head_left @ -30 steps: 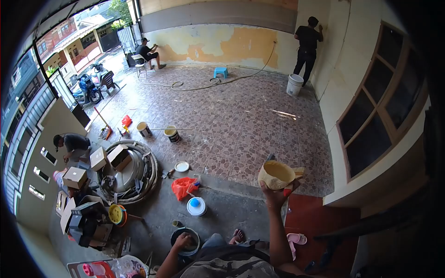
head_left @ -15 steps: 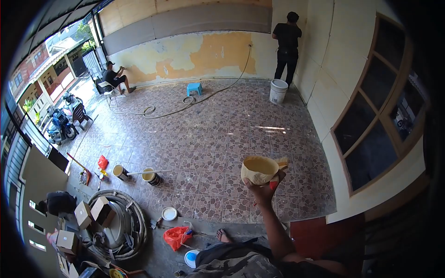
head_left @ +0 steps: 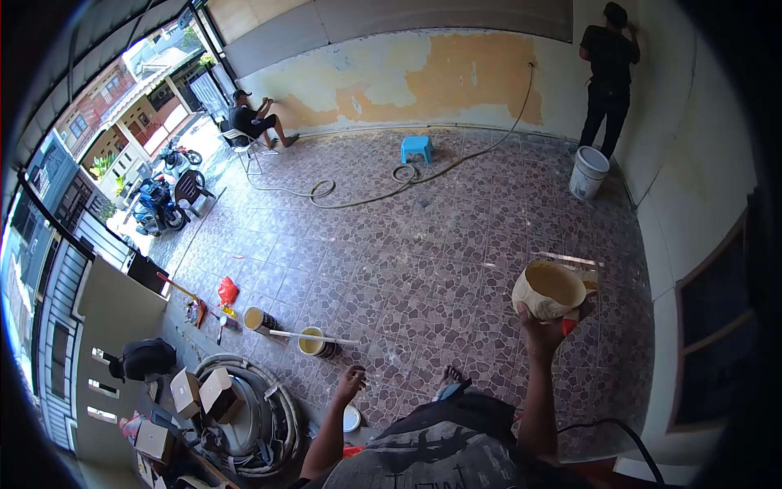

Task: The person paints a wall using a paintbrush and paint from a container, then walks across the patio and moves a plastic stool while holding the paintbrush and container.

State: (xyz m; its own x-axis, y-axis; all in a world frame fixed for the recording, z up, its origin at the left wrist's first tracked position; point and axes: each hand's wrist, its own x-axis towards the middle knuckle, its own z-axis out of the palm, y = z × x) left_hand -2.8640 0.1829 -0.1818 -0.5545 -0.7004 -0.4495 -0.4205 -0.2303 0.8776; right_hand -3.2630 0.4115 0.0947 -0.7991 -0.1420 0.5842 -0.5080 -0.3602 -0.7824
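My right hand (head_left: 544, 330) grips a round cream-coloured bowl (head_left: 551, 292) from below and holds it up over the tiled floor, its mouth facing up. A small red piece (head_left: 569, 326) shows at the fingers; what it belongs to is hidden. My left hand (head_left: 351, 385) hangs in front of my body with fingers loosely bent and apart, and nothing shows in it. Nearest to it are an open paint can (head_left: 316, 343) with a pale stick (head_left: 314, 336) over its top, and a second open can (head_left: 259, 319) just left of that.
A coiled hose (head_left: 281, 403) and cardboard boxes (head_left: 218, 391) lie at lower left. Beyond are a blue stool (head_left: 417, 148), a long hose (head_left: 358, 204) and a white bucket (head_left: 589, 171). One person (head_left: 607, 69) stands at the far corner; another (head_left: 254, 122) sits by the wall.
The view has swung left, so the room sits further right. My left hand has come into view, and a foot is now on the tiles. The bowl stays in my right hand.
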